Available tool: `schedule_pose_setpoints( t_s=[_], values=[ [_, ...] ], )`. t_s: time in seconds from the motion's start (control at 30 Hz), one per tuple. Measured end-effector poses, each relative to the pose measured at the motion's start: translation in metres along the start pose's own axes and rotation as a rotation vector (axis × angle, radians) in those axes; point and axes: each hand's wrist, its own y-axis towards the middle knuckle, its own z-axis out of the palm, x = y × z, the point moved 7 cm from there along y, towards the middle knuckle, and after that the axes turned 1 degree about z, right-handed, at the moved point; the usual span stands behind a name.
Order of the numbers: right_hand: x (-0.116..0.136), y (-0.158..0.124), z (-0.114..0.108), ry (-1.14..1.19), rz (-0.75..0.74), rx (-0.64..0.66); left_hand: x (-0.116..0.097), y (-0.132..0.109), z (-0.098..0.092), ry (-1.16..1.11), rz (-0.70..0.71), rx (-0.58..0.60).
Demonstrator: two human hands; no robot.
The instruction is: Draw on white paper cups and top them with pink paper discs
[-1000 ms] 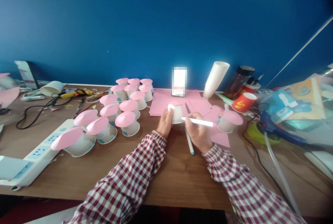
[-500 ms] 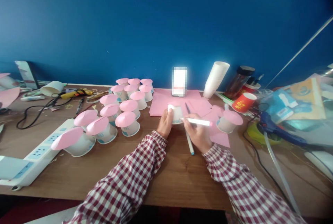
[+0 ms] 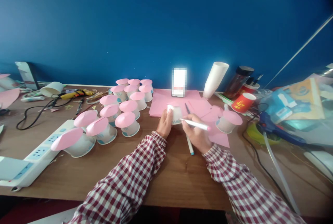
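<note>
A person in a red-and-white checked shirt is sitting at a wooden counter [image 3: 169,168] against a blue wall. The left hand [image 3: 164,124] is steadying a small white paper cup [image 3: 176,113] that is standing upside down near the middle of the counter, at the front edge of some pink paper sheets [image 3: 166,101]; its fingers are wrapping the cup's left side, thumb up by the top. The right hand [image 3: 197,133] is pinching a white pen with a pink end [image 3: 195,124], its tip touching or almost touching the cup's right side. A second pen with a blue tip [image 3: 189,142] is lying on the counter just beside that hand.

To the left, a cluster of upturned cups topped with pink paper discs [image 3: 122,113] is standing near a white power strip [image 3: 31,161]. Another pink-topped cup [image 3: 229,121] is sitting just right of the writing hand, with a red cup [image 3: 243,101], a stack of white cups [image 3: 215,79] and a blue glue gun [image 3: 275,126] beyond.

The cup is light and likely to slide or dent if the pen is pressing harder than the left hand is bracing. The right sleeve could also nudge the pink-topped cup nearby.
</note>
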Motion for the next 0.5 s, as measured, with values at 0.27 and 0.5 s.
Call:
schedule_pose_setpoints(
  t_s=[0.27, 0.5],
  values=[
    [-0.0019, 0.0019, -0.0095, -0.005, 0.020, -0.118, -0.0065, -0.0041, 0.0048, 0.041, 0.018, 0.057],
    [0.0024, 0.0016, -0.0005, 0.019, -0.019, -0.020, -0.0014, 0.0016, 0.0000, 0.082, 0.054, 0.052]
  ],
)
